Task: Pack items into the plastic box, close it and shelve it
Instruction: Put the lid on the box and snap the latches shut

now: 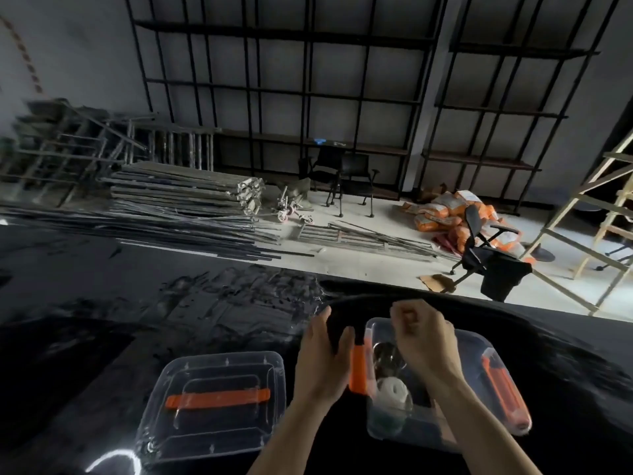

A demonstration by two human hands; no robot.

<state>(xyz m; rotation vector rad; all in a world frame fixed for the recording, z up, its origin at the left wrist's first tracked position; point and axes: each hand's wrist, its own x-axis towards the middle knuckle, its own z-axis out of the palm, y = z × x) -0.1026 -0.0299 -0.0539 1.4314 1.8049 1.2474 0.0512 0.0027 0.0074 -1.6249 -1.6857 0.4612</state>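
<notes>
The clear plastic box stands open on the black table at lower right, with orange latches on both ends. Inside lie a white roll, a shiny round item and a dark greenish item. Its clear lid, with an orange handle, lies flat to the left of the box. My left hand grips a dark item by the box's left end. My right hand hovers over the box with curled fingers; whether it holds anything is unclear.
The glossy black table fills the foreground. Beyond its far edge are stacked metal bars, black chairs, orange sacks and a wooden ladder at right. Tall black shelving lines the back wall.
</notes>
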